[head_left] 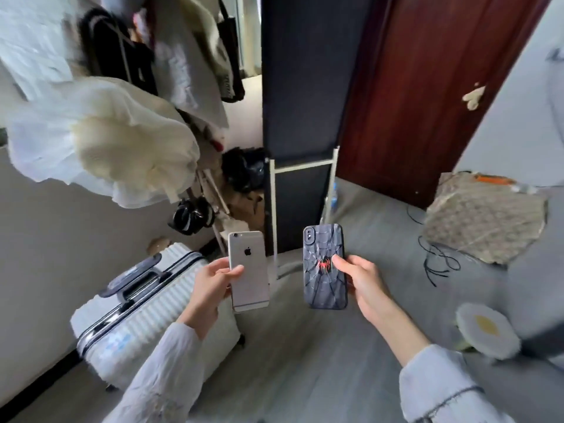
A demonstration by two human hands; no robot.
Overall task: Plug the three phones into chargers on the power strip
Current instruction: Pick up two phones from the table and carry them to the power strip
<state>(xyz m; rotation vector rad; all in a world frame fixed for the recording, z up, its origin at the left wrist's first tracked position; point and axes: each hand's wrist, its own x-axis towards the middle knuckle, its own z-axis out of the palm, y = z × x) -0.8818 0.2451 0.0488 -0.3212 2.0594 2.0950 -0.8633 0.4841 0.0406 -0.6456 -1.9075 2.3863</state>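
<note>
Your left hand [210,282] pinches the silver iPhone [248,268] by its edge, thumb across the back; your right hand [361,280] clamps the spider-web-cased phone [324,267] likewise. Both are upright, backs toward you, above grey floor [305,346]. A white suitcase [146,309] lies left; what may be black cables [438,261] lie right.

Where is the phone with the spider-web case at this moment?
In the head view, the spider-web phone is held upright, back to the camera, in the right hand, right of centre, beside the silver phone in the left hand.
</note>
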